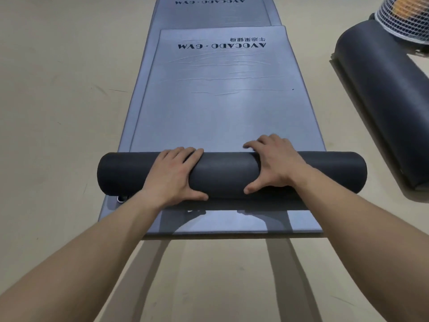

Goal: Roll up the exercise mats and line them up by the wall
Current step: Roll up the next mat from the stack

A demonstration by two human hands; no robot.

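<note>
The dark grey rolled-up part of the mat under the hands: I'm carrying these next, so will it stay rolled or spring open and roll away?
The dark grey rolled-up part of the mat is a smooth cylinder, so it would probably roll if pushed. Both the left hand and right hand press on it, suggesting it may spring open. The finished dark roll seems to hold shape unaided.

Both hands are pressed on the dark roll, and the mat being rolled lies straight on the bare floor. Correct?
Not quite. In the head view the left hand and right hand do press the dark roll, but that mat lies on another mat, not the floor.
</note>
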